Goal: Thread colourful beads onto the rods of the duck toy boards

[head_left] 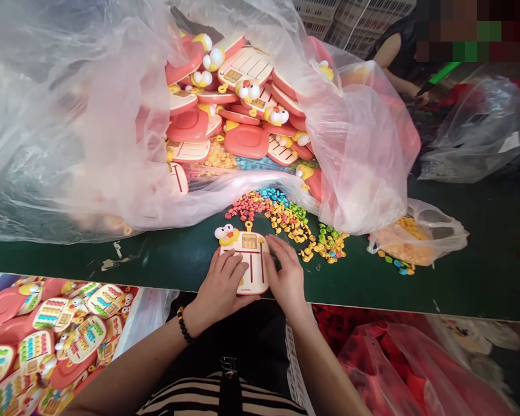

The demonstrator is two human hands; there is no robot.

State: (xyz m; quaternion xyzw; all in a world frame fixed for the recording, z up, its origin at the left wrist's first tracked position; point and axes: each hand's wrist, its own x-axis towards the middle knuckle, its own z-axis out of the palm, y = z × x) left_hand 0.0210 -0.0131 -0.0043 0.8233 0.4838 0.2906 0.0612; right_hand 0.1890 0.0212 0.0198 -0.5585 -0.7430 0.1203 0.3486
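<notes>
A cream toy board [256, 277] with red slots, a small window and a yellow-beaked, big-eyed head lies face up at the table's front edge. My left hand [225, 274] wraps its left side, with fingers bent over the face. Along the right edge rests my right hand [286, 271], its fingers curved against the rim. Just beyond the board is a heap of small coloured beads [281, 214] in red, blue, yellow and green. Behind them a large clear plastic bag [260, 185] gapes, full of similar toy boards [247, 141] with red backs.
Finished-looking boards with coloured beads [52, 315] fill a container at lower left. A small bag of yellow pieces [411, 237] sits on the green table [472, 277] to the right. Red items in plastic [385, 358] lie below the edge. Another person's arm [387, 52] shows at upper right.
</notes>
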